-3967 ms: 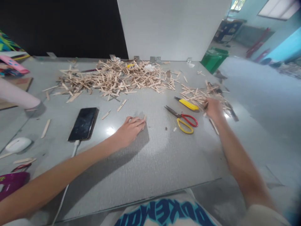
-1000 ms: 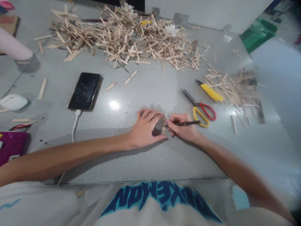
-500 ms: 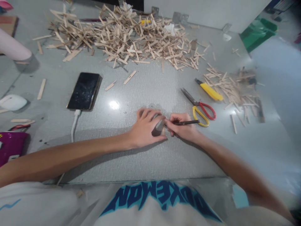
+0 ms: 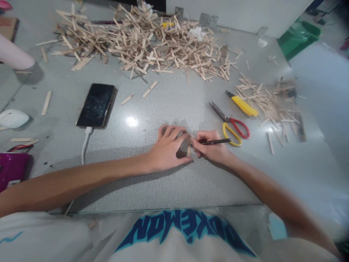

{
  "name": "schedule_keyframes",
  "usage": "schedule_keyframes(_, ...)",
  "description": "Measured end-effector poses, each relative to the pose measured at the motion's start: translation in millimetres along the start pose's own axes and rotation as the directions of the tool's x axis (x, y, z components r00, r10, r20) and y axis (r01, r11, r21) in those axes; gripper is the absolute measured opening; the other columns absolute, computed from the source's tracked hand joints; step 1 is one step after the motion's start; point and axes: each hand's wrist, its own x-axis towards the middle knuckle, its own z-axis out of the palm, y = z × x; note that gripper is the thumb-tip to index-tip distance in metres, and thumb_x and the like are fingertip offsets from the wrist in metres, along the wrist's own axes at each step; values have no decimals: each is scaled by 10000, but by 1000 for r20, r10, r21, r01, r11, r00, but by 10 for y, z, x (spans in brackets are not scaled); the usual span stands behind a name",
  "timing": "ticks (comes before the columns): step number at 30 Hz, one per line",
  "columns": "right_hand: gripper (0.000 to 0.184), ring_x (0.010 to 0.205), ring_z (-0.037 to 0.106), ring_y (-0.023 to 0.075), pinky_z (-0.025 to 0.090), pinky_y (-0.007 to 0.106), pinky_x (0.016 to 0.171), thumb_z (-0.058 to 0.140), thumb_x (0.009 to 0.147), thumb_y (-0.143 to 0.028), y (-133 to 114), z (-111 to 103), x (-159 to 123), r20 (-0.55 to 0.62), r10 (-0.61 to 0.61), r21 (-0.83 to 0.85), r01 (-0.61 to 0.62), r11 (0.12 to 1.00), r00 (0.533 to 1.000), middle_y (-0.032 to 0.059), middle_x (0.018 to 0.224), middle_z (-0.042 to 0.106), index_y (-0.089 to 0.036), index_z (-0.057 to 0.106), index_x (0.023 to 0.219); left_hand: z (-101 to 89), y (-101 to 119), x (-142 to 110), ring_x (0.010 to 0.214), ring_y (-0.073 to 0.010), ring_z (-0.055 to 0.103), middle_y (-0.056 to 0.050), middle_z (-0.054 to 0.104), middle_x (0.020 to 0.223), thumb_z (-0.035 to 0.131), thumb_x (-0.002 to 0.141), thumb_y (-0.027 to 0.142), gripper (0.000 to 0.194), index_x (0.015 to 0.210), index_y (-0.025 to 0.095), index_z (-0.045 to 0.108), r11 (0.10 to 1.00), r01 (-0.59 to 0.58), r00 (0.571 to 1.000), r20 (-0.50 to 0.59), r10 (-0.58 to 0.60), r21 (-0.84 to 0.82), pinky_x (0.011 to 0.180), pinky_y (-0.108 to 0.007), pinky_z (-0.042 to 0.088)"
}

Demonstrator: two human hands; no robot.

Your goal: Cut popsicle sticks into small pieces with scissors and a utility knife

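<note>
My right hand [image 4: 211, 147] is closed in a writing grip around a slim dark pen [image 4: 218, 142], its tip low by the table. Facing it, my left hand [image 4: 171, 149] rests on the tabletop, with thumb and forefinger curved at the two ends of a short wooden stick piece [image 4: 189, 151]. Only a narrow strip of that wood shows; the fingers cover the rest. To the right of my hands lie scissors [image 4: 227, 120] with one red and one yellow handle, and a yellow utility knife [image 4: 244, 105].
A large heap of cut wooden sticks [image 4: 152, 43] spreads along the back, and a smaller pile [image 4: 264, 98] lies at right. A phone [image 4: 96, 105] with a white cable [image 4: 85, 145] is on the left, near a white mouse [image 4: 13, 119]. A green bin [image 4: 300, 38] stands beyond.
The view has shifted very slightly. Both hands stay almost where they were, still around the stick piece and the pen.
</note>
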Motion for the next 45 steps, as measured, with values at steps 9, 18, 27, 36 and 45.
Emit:
schedule_keyframes(9,487,436,600,117,402,238,435,776,1021,-488,-7,7,6,-14,-27,-6,27,1000,1000,-27,520,632,-234,550,672,-11,-4,-2,1480,-450,470,-165,580,1575,868,896,683,772,1488,233,660,999,10,1000,7,-10,-39,1328,-704,264)
schedule_keyframes(18,442,451,620,119,419,237,446,758,1023,-413,2,-6,7,-13,-24,-4,24,1000,1000,-29,528,638,-231,561,673,-14,2,-1,1467,-449,475,-176,590,1568,879,889,674,787,1489,215,658,999,7,1000,5,-6,-37,1309,-696,288)
schedule_keyframes(27,534,379,557,102,382,228,347,788,992,-610,-49,-44,29,-74,27,112,-19,994,997,8,593,716,-240,549,689,-41,-24,-8,1434,-429,551,-159,679,1532,848,921,703,721,1452,248,671,996,2,999,-47,-6,-89,1261,-668,308)
schedule_keyframes(36,432,478,629,134,495,257,440,864,961,-552,-156,-120,-43,-85,2,93,5,996,996,-19,610,697,-241,619,788,-72,-15,-10,1377,-350,623,-147,724,1451,558,1127,440,424,1475,204,613,988,13,992,-119,-32,-152,1226,-601,364)
schedule_keyframes(45,471,454,640,136,453,264,481,746,1065,-499,32,0,-1,-34,-32,-101,29,994,999,-27,544,661,-241,559,718,5,-9,-4,1440,-448,507,-175,601,1569,901,873,668,792,1506,249,676,1000,2,1000,-31,-2,-15,1281,-709,293)
